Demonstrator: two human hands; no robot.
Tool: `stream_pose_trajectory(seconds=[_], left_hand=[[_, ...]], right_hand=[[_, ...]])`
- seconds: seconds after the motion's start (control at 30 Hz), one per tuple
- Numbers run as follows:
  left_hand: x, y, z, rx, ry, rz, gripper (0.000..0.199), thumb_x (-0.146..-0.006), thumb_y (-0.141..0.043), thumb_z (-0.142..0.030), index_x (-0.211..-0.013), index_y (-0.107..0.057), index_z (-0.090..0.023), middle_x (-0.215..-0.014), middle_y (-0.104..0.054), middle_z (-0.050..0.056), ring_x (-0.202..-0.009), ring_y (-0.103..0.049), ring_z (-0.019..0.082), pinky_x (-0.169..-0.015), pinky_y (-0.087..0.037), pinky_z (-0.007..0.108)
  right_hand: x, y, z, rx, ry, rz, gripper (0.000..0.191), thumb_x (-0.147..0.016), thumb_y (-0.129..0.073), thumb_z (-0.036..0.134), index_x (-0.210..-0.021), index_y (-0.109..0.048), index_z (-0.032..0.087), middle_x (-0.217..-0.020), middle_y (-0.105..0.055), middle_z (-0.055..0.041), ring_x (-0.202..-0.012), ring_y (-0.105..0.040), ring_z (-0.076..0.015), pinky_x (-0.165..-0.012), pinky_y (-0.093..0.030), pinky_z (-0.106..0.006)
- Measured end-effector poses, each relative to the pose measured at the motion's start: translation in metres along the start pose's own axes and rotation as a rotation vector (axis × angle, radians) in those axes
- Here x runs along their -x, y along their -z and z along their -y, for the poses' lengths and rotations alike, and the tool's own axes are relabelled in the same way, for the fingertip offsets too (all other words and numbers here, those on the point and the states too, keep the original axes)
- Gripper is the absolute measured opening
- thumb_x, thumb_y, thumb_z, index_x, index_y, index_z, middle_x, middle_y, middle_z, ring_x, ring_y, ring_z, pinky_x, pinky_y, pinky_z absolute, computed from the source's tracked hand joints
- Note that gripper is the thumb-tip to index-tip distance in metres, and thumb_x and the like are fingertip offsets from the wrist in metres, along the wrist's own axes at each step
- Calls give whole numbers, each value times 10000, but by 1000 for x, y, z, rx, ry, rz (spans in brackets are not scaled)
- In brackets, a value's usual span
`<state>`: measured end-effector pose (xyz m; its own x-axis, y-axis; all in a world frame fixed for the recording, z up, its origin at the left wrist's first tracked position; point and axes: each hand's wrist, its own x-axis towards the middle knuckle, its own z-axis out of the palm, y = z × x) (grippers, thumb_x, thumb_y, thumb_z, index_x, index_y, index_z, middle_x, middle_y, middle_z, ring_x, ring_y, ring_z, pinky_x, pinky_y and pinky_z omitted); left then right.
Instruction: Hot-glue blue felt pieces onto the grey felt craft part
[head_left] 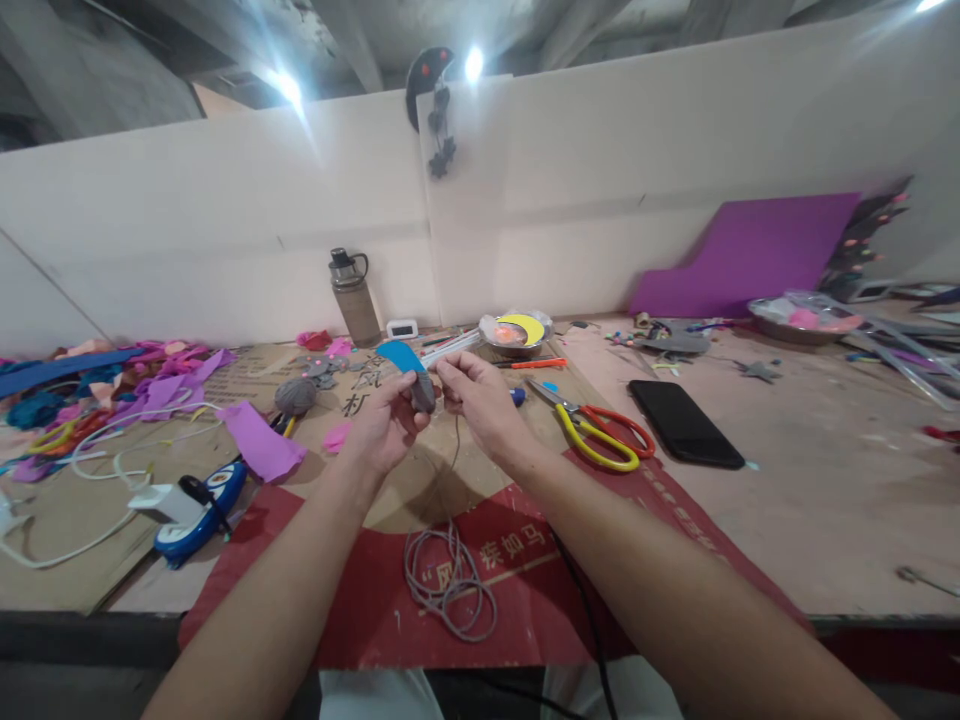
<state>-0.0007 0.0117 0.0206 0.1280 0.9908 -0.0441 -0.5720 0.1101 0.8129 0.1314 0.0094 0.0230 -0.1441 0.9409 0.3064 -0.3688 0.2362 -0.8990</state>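
My left hand (384,428) is closed on a blue crescent-shaped piece (401,356), whose upper tip sticks out past the thumb. Grey yarn wraps (424,393) cover its lower part. Close beside it on the right, my right hand (481,398) pinches the grey yarn near the wrapped end; its fingertips partly hide the strand. From there the strand hangs down to a loose coil of grey yarn (450,590) on the red printed paper (360,610).
Scissors with yellow and red handles (600,435) and a black phone (684,422) lie to the right. Behind the hands are a bowl with a yellow crescent (523,328) and a bottle (354,300). Left are a grey yarn ball (295,396), purple scraps (259,440) and a blue power strip (202,515).
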Motion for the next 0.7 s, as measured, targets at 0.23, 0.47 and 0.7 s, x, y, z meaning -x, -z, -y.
stream_pose_trajectory(seconds=[0.23,0.47,0.7], left_hand=[[2,-2,4,-111,-188,9,156,-681,-738,-251,-737,-639,-143,-671,-660,10,-597,-608,99,-467,-440,172],[2,-1,4,-200,-329,-140,229,-622,-788,-269,-737,-633,-145,-707,-648,3,-625,-596,109,-474,-455,195],[-2,3,4,-189,-252,-251,205,-649,-755,-254,-757,-621,-141,-750,-653,22,-659,-610,119,-510,-497,211]], right_hand=[[0,2,-2,55,4,-38,287,-808,-529,491,-792,-583,210,-642,-407,40,-550,-353,-94,-501,-282,-235],[-10,14,-4,208,182,-263,128,-793,-520,266,-861,-604,198,-858,-604,-11,-816,-543,-133,-793,-434,-289],[-7,13,5,232,192,-206,152,-738,-629,279,-857,-624,184,-836,-624,-12,-782,-564,-135,-781,-453,-295]])
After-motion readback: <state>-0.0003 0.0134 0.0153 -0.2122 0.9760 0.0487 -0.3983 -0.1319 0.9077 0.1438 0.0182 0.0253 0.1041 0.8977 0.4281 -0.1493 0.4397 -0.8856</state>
